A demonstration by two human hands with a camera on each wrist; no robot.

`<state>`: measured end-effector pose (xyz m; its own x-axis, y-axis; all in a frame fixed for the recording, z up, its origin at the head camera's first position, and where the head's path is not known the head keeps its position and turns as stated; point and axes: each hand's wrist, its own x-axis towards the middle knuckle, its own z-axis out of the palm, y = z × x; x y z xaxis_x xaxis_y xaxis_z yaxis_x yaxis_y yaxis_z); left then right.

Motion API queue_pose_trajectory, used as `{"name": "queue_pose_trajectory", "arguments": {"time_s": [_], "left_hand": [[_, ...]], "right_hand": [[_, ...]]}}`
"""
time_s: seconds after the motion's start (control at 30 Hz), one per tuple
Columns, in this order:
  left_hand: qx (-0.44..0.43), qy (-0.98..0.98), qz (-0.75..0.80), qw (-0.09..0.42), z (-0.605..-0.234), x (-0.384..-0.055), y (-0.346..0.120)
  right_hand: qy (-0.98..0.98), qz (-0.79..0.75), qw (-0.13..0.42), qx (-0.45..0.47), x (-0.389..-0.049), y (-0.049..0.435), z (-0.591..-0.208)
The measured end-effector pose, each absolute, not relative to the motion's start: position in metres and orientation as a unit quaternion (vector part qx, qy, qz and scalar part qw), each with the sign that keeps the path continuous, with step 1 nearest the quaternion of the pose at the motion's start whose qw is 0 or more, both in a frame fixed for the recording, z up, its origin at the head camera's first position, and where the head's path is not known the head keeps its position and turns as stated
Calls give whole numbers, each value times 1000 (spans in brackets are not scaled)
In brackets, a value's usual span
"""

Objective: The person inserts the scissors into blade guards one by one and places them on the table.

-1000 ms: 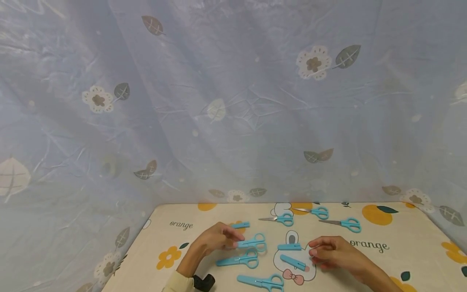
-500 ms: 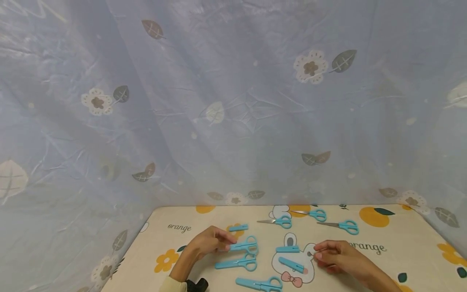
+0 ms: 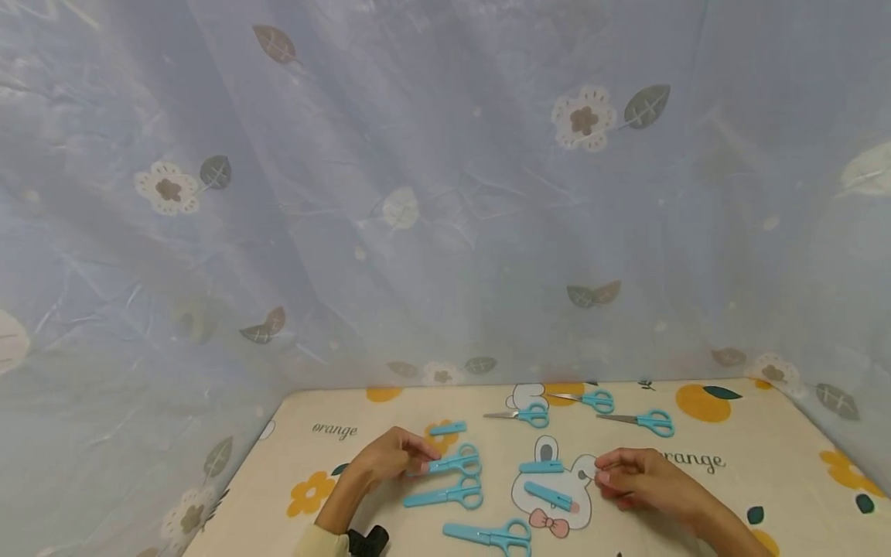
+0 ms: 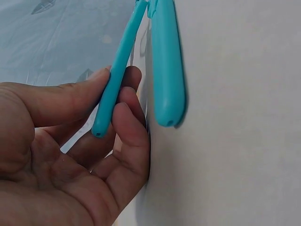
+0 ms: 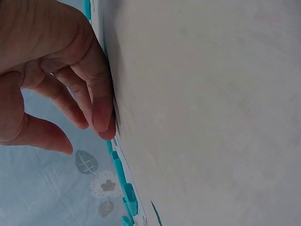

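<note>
My left hand [image 3: 391, 458] pinches the sheathed tip of light-blue scissors [image 3: 456, 463] between thumb and fingers. In the left wrist view the sheath [image 4: 115, 70] slants up from the fingertips, close beside a second pair's sheath [image 4: 168, 66]. That second pair of sheathed scissors [image 3: 443, 497] lies just nearer in the head view, with a third sheathed pair [image 3: 486, 534] at the front. My right hand [image 3: 643, 481], fingers loosely bent and holding nothing, is low over the cloth, right of two loose blue blade covers [image 3: 541, 467]. The right wrist view shows its thumb apart from the fingers.
Three bare-bladed scissors [image 3: 532, 415] lie toward the back of the patterned tablecloth [image 3: 376, 410]. Another loose blade cover [image 3: 448, 428] is behind my left hand. A grey-blue curtain [image 3: 445, 271] with leaf and flower prints hangs at the table's back edge.
My left hand has drawn the pinched scissors a little to the left, nearly in line with the second pair. My right hand has hardly moved. The head view has shifted slightly.
</note>
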<state>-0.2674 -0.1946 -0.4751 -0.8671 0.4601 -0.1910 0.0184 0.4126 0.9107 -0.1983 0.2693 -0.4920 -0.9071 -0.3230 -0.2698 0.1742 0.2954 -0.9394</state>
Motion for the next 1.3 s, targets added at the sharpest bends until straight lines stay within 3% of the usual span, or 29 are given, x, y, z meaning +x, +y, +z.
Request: {"name": "queue_pose_trajectory", "arguments": {"time_s": [1.3], "left_hand": [[149, 879, 433, 135, -461, -261, -199]], "right_hand": [[812, -549, 194, -28, -200, 273, -481]]}}
